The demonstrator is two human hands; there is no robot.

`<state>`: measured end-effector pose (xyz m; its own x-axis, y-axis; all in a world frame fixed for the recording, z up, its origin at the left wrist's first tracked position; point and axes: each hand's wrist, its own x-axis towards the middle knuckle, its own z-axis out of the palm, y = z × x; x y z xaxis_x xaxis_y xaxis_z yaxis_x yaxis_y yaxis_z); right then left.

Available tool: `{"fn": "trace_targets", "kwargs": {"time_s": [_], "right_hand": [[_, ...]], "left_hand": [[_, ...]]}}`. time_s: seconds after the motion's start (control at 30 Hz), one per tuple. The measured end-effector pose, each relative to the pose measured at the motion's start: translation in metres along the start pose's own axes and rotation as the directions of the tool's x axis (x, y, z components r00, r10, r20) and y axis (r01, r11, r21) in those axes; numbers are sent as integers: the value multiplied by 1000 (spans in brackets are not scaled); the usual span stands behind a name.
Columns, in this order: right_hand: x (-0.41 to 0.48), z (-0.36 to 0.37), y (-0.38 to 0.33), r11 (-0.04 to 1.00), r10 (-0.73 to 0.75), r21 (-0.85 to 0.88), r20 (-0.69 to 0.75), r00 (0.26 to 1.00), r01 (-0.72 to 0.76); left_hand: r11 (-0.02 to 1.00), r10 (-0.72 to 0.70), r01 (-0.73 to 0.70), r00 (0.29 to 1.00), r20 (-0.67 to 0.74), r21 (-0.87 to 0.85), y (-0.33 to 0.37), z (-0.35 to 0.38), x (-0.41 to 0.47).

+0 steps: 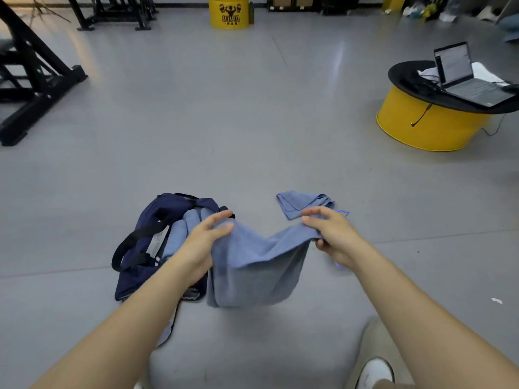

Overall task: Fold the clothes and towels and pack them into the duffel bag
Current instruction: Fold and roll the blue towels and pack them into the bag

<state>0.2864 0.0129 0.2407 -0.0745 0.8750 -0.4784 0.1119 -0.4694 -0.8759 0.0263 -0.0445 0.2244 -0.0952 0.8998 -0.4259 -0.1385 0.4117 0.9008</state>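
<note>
A blue towel (254,265) hangs doubled over between my two hands above the grey floor. My left hand (206,242) pinches its top left corner and my right hand (331,234) grips its top right corner. Just left of the towel lies the navy duffel bag (146,242), open, with light blue folded cloth (182,231) inside it. A second blue towel (303,203) lies crumpled on the floor beyond my right hand.
A low yellow drum table (429,122) with an open laptop (463,77) stands at the right. Black gym frames (36,80) fill the left. A yellow barrel (229,12) stands at the back. My white shoe (375,373) shows at the bottom.
</note>
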Motion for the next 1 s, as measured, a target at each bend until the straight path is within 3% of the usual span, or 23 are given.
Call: {"fn": "trace_targets", "kwargs": {"time_s": [0.03,0.13,0.23,0.4,0.47,0.53,0.6,0.67,0.7,0.73,0.8,0.87,0.9,1.0], "right_hand": [[-2,-5,-6,995,18,97,27,999,-20],[2,-17,-18,966,36,253,61,997,-51],[17,-20,-26,980,23,198,24,999,-28],[46,-20,-62,993,-107,41,-19,994,108],[55,-24,-84,965,-215,-149,34,976,217],[61,-31,-108,838,-324,-425,115,939,341],[68,-42,-132,575,-425,-715,154,892,397],[73,-49,-154,321,-500,-872,174,848,368],[75,-52,-163,246,-547,-903,170,820,352],[75,-54,-170,209,-604,-918,151,783,338],[72,-56,-182,209,-725,-906,109,680,367],[65,-55,-189,260,-800,-864,58,597,432],[62,-54,-191,290,-814,-839,38,580,461],[49,-54,-183,363,-787,-792,21,616,491]], "left_hand": [[994,-29,34,998,47,-101,8,4,-1],[990,-14,20,999,41,-137,23,2,6],[999,4,-6,999,-41,-45,34,-4,21],[944,155,-78,963,-222,320,65,-5,64],[964,150,-100,970,-194,246,93,-5,81],[993,113,-107,988,-104,58,129,-8,91],[990,132,-132,991,2,-40,165,-12,92],[979,193,-197,978,84,44,192,-17,86],[953,232,-246,968,96,179,203,-17,81],[888,287,-301,954,92,348,209,-15,76],[627,491,-408,868,69,664,215,-9,71],[312,708,-467,695,126,827,213,-5,71],[207,769,-470,621,155,858,211,-6,72],[122,854,-450,502,138,885,203,-14,70]]}}
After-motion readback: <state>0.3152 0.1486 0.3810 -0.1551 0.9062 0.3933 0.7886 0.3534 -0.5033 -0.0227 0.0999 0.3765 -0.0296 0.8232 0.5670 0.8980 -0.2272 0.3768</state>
